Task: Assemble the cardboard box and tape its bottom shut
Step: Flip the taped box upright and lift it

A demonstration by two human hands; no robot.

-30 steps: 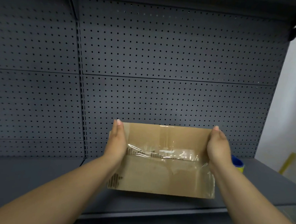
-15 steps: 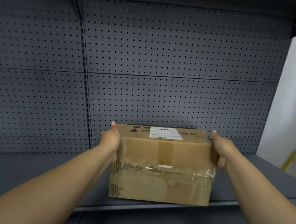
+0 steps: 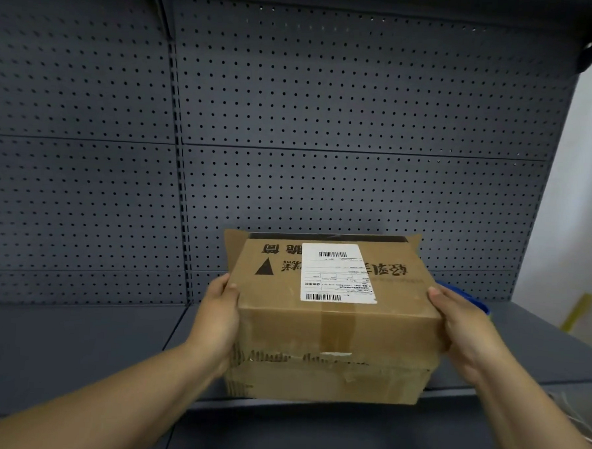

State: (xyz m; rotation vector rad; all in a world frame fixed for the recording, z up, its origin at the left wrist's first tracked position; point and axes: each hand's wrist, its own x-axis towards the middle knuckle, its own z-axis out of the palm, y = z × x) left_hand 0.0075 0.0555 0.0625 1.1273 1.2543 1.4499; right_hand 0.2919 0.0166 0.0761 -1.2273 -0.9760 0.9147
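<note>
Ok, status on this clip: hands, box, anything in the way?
Left hand and right hand grip opposite ends of the cardboard box. Label face up, taped face toward camera. Blue object behind the right hand; shelf otherwise unobstructed.

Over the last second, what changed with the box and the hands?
The cardboard box was tipped away from the camera: the taped face that filled the view now faces front, and the side with the white label has come up on top. Left hand and right hand kept their grip on its ends. The shelf is unchanged.

Brown cardboard box [image 3: 330, 329], white label [image 3: 336, 272]; grey dotted pegboard [image 3: 327, 123]
</note>
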